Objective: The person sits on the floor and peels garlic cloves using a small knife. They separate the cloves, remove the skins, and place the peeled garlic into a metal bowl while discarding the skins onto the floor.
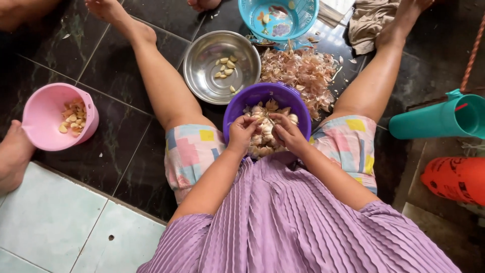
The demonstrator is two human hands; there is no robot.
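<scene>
A single head-worn camera looks steeply down from above a seated person, close over the lap. The purple bowl sits at frame centre, with both hands just below it. The dark tiled floor fills the upper frame, the person's pleated purple top the bottom.

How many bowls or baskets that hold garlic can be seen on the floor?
3 hold garlic: the purple bowl under both hands, the steel bowl beyond it, and the pink bowl at the left. The blue basket at the top shows only scraps.
</scene>
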